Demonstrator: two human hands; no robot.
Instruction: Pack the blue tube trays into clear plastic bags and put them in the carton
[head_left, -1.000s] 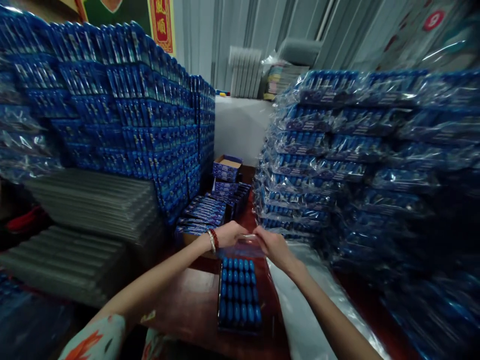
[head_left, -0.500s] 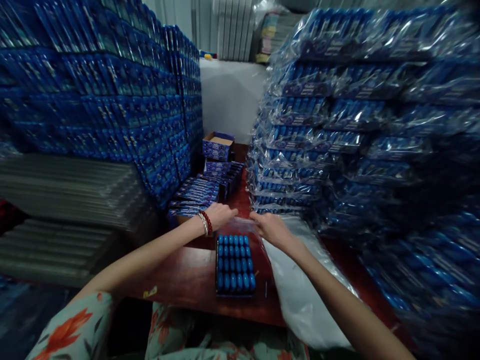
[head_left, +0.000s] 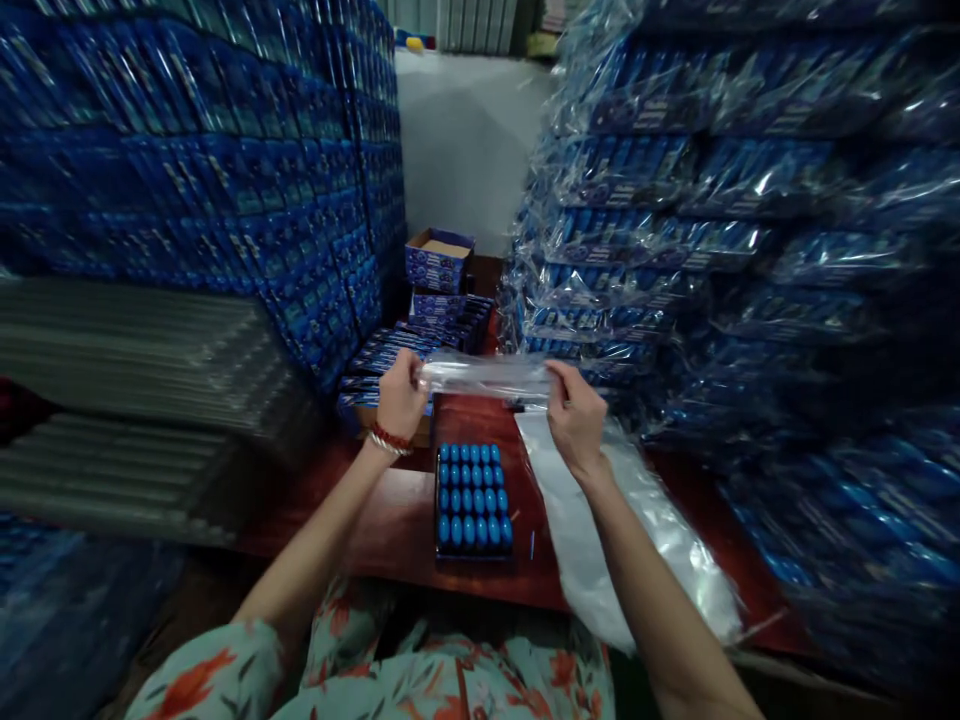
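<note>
Between my two hands a clear plastic bag (head_left: 487,374) is stretched sideways above the table. My left hand (head_left: 403,398), with red and pale bracelets at the wrist, pinches its left end. My right hand (head_left: 577,415) is closed on its right end. Below the bag, a box of blue rounded items (head_left: 474,500) in neat rows stands on the red table, touched by neither hand. A pile of flat clear plastic bags (head_left: 592,540) lies under my right forearm.
Blue packages (head_left: 300,180) are stacked high at the left, plastic-wrapped packs (head_left: 637,240) at the right. Printed boxes (head_left: 440,262) stand at the back beside flat blue packets (head_left: 382,355). Grey corrugated trays (head_left: 127,350) are piled at left. The red table (head_left: 337,520) has a narrow front edge.
Both hands have risen and spread apart, drawing the plastic bag taut between them. The view has tipped downward. The box of blue items has stayed on the table.
</note>
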